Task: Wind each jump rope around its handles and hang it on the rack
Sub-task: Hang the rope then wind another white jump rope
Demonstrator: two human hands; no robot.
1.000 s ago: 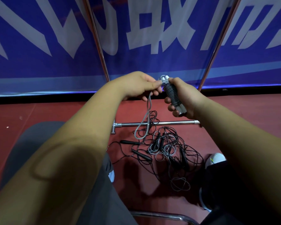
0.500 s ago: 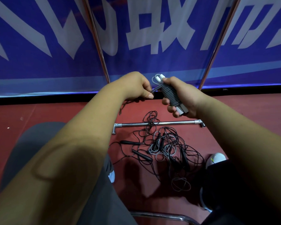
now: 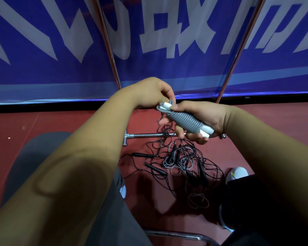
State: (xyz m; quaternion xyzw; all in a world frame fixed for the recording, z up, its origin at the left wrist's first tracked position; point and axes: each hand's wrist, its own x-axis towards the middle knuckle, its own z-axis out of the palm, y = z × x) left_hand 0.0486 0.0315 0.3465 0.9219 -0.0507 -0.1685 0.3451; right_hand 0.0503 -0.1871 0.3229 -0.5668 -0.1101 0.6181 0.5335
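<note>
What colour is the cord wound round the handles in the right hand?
Grey cord, coiled over white handles; head view shows it best.

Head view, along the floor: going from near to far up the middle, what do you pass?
Chair rail → tangled black ropes → rack's base bar → blue banner. The wound grey rope, held in the air, is left out.

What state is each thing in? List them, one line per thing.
grey jump rope: wound tight around its white handles, not yet hung.
right hand: grips the wound bundle.
left hand: pinches the rope's end at the top of the bundle.
black jump ropes: unwound, tangled in a heap on the floor.
rack: standing behind the heap.
</note>
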